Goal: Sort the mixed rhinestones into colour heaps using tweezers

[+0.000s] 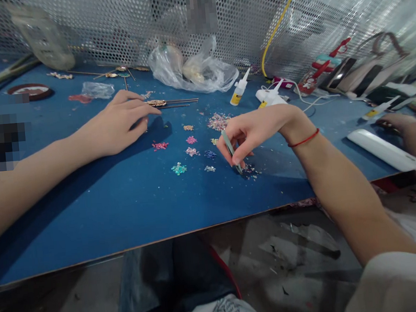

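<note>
My right hand (251, 131) pinches a pair of tweezers (231, 150), tips down at a small heap of mixed sequins (251, 172). To its left lie little piles sorted by colour: teal sequins (179, 168), red sequins (160, 145), pink sequins (191, 140), dark blue sequins (210, 154) and several others. A larger mixed pile (218, 121) sits just behind the right hand. My left hand (124, 121) rests palm down with its fingers stretched out, beside an ornate gold hairpin (157, 103) with long thin prongs.
Glue bottles (238, 92) stand behind my right hand. A clear plastic bag (194, 68) lies against the perforated metal screen (118, 28). At the right are a white elongated device (382, 149) and another person's hand (396, 124). The blue table's front edge (185, 233) runs nearest me.
</note>
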`<state>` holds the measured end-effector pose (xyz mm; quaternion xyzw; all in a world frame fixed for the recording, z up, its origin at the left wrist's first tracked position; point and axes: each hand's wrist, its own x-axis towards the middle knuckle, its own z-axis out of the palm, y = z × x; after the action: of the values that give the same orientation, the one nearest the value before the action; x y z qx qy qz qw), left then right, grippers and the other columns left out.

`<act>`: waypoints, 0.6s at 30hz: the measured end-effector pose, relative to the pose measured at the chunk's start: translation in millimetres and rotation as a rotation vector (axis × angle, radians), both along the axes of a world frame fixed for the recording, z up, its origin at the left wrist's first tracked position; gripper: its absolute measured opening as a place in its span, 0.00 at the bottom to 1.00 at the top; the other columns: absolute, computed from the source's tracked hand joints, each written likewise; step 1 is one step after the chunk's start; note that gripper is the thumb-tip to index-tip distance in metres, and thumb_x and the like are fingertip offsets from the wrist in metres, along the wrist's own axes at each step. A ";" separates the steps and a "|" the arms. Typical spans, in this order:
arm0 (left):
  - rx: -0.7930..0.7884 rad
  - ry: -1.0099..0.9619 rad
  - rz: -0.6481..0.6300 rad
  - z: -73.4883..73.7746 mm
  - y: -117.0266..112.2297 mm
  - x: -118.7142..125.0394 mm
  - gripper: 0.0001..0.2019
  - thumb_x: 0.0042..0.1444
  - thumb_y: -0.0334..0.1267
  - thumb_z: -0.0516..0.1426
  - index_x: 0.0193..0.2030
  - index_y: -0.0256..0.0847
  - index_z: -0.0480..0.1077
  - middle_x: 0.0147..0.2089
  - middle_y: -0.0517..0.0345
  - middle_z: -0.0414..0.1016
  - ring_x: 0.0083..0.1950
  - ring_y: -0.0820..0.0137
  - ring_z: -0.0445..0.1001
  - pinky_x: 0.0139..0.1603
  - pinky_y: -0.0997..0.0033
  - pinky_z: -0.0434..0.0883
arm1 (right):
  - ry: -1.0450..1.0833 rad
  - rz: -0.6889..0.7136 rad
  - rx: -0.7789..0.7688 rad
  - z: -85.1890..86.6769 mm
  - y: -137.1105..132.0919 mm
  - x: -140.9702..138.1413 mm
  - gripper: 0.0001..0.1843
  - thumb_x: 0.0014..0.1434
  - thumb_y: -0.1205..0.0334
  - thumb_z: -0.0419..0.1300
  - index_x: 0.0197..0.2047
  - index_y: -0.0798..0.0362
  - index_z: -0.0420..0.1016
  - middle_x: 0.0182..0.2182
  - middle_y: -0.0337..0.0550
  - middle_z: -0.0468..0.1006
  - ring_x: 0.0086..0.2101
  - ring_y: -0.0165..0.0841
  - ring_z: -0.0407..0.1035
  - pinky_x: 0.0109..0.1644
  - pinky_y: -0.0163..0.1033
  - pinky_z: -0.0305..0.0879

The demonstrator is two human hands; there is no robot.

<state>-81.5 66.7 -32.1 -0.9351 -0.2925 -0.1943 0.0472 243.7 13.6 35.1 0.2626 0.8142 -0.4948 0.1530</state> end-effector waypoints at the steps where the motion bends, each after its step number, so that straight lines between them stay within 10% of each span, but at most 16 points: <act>1: 0.002 0.002 0.000 -0.1 0.2 -0.1 0.28 0.73 0.47 0.40 0.63 0.33 0.72 0.60 0.43 0.76 0.70 0.51 0.61 0.72 0.42 0.62 | -0.002 0.005 0.009 1.7 -1.9 -0.9 0.19 0.65 0.46 0.67 0.38 0.57 0.78 0.30 0.40 0.82 0.27 0.25 0.74 0.30 0.30 0.66; 18: 0.028 -0.008 -0.017 -4.2 4.5 -2.0 0.28 0.74 0.47 0.40 0.63 0.33 0.72 0.59 0.43 0.77 0.70 0.53 0.62 0.72 0.43 0.62 | -0.030 0.011 0.106 14.1 -23.2 0.1 0.23 0.58 0.40 0.70 0.32 0.54 0.78 0.30 0.38 0.82 0.31 0.29 0.75 0.35 0.36 0.69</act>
<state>-83.5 71.3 -36.3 -0.9360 -0.2819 -0.2027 0.0576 243.8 -9.7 49.1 0.2732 0.8382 -0.4462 0.1539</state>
